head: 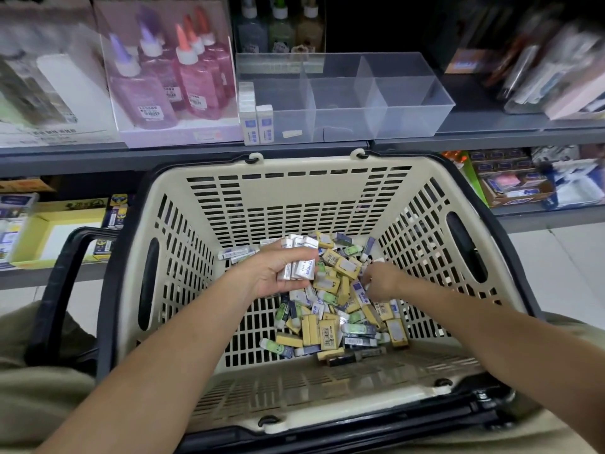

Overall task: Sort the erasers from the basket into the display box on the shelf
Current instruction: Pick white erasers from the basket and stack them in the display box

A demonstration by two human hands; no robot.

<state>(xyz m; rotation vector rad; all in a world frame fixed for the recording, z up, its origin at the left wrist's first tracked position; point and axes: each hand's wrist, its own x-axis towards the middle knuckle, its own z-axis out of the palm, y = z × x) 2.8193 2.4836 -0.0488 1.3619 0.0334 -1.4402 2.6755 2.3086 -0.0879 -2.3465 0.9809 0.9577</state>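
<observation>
A: How should the picking go?
B: The left hand (278, 273) curls round a bunch of white erasers (302, 268) over the basket (294, 198). The right hand (383, 281) digs into the pile (330, 319); I can't tell its grip. Take only matching white ones.
A: What's around?
B: Glue bottles (147, 93) stand at the left. The display box (409, 103) sits beyond the basket's tall far wall, so lift clear.

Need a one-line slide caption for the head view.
Left hand holds a bunch of white erasers in the basket, right hand reaches into the mixed eraser pile; display box nearly empty.
</observation>
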